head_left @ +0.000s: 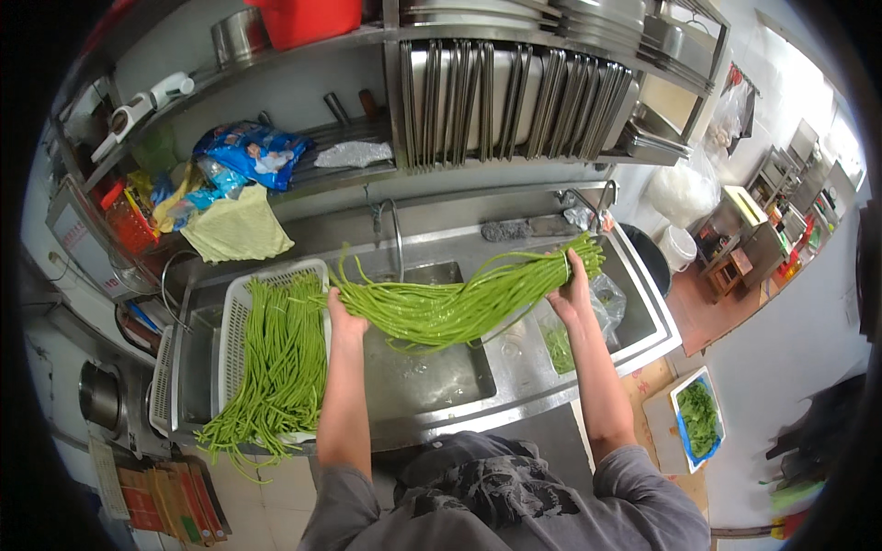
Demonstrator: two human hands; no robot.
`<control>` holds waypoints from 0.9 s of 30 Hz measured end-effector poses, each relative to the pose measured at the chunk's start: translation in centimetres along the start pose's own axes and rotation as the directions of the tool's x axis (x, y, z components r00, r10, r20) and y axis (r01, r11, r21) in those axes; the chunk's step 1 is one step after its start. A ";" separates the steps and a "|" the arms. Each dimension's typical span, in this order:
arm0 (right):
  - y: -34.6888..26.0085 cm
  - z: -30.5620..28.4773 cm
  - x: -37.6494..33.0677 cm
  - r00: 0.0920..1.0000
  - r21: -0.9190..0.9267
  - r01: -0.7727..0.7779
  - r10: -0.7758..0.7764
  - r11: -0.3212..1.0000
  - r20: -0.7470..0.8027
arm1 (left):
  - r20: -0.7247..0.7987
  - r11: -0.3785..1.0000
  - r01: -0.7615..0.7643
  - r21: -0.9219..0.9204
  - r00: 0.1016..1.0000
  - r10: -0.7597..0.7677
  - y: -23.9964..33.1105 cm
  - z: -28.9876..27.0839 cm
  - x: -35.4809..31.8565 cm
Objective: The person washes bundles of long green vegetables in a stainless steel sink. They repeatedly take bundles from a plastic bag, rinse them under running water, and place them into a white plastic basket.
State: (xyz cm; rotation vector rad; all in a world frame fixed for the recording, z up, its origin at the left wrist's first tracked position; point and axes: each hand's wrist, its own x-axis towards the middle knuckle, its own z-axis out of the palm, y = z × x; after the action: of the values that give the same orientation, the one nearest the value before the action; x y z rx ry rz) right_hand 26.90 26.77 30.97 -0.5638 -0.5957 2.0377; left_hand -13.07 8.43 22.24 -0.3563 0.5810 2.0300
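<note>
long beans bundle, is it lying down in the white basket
No, both the left hand and right hand hold the long beans bundle up over the sink.

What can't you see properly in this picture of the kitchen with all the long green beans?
All in the head view:
- Left hand: fingers hidden under the bean bundle.
- Sink bottom: partly covered by the bundle and arms.
- Basket: mostly buried under the bean pile.
- Clear bag behind the right hand: contents too blurred.
- Far room at right: too small, bent by the lens.
</note>
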 end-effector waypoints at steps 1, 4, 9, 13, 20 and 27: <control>-0.2 -0.2 0.0 0.999 -0.011 0.027 -0.027 1.000 -0.019 | 0.009 1.000 -0.020 0.003 1.000 0.020 -0.5 -0.5 -0.5; -0.7 -1.0 0.6 0.997 -0.030 0.020 -0.022 0.999 -0.069 | -0.044 0.999 0.039 -0.022 0.998 -0.040 -1.3 0.3 -1.4; -0.2 -1.1 -1.3 0.983 0.138 0.046 -0.070 0.989 0.169 | -0.003 0.999 -0.034 0.009 0.999 0.034 -1.3 1.2 -4.9; 0.3 -1.0 -3.3 0.986 0.198 0.031 -0.063 0.980 0.152 | 0.011 0.988 -0.142 -0.056 0.990 0.143 -1.4 -0.8 -4.4; 0.9 -2.7 -3.4 0.963 0.168 0.105 -0.143 0.980 0.228 | 0.014 0.976 -0.202 -0.088 0.979 0.204 -1.6 -1.1 -7.3; 1.3 -1.4 -4.0 0.957 0.183 0.126 -0.168 0.975 0.236 | 0.029 0.978 -0.170 -0.123 0.984 0.175 -1.1 -5.5 -7.1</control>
State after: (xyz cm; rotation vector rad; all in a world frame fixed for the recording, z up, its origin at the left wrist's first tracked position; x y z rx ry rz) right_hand 28.79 22.94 29.73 -0.1580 -0.5889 2.0066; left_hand -8.52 0.72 20.65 -0.3465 0.4799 2.2406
